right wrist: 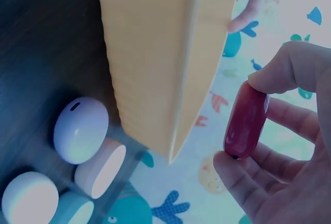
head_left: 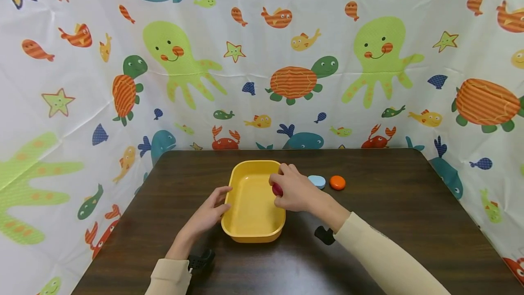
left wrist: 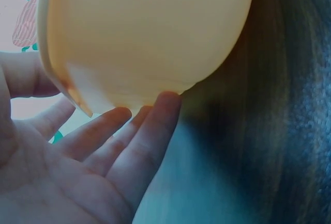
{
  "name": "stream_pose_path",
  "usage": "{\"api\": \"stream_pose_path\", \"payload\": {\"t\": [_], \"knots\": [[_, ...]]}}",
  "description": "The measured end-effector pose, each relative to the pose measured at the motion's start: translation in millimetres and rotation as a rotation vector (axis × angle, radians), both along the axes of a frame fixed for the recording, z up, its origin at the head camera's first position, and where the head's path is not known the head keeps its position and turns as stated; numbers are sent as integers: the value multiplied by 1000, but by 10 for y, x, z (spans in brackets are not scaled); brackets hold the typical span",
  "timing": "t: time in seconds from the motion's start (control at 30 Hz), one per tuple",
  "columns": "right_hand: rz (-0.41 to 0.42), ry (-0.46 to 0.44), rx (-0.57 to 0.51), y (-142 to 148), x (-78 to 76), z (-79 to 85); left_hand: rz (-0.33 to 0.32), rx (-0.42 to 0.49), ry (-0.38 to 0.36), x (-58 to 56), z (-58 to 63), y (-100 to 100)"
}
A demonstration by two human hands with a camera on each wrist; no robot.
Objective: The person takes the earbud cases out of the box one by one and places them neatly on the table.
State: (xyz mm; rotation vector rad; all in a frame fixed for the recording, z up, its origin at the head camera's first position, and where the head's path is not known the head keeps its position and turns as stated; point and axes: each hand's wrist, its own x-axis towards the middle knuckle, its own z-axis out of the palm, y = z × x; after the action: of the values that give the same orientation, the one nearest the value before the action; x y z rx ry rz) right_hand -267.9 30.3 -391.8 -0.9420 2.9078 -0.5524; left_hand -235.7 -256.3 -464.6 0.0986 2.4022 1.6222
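My right hand [head_left: 296, 190] is over the right rim of a yellow plastic bin [head_left: 254, 233], pinching a dark red, glossy oblong piece [right wrist: 245, 123]. In the right wrist view the thumb and fingertips hold its ends, and a small dark hole shows at its lower end. The hand hides most of the piece in the head view. At the bin's left side, my left hand [head_left: 209, 211] touches the rim and wall with loosely extended fingers. The left wrist view shows fingertips [left wrist: 168, 100] resting on the bin's outer wall.
Right of the bin lie a light blue oval piece [head_left: 316, 181] and an orange round piece [head_left: 337, 182]. The right wrist view shows several rounded pieces there, including a pale one [right wrist: 81, 131] with a dark slot. A sea-animal curtain [head_left: 245, 122] hangs behind the dark table [head_left: 389, 222].
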Motion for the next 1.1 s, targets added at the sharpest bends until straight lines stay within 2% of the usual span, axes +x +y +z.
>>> {"api": "stream_pose_path", "payload": {"t": [0.4,0.87,1.1], "knots": [[-18,22,-34,225,10,-49,13,-10,-6,-3,18,4],[-91,-4,-33,456,-3,-80,11,-14,-2,1,15,10],[-119,10,-25,554,-1,-93,0,-5,2,-14,-7,-2]]}}
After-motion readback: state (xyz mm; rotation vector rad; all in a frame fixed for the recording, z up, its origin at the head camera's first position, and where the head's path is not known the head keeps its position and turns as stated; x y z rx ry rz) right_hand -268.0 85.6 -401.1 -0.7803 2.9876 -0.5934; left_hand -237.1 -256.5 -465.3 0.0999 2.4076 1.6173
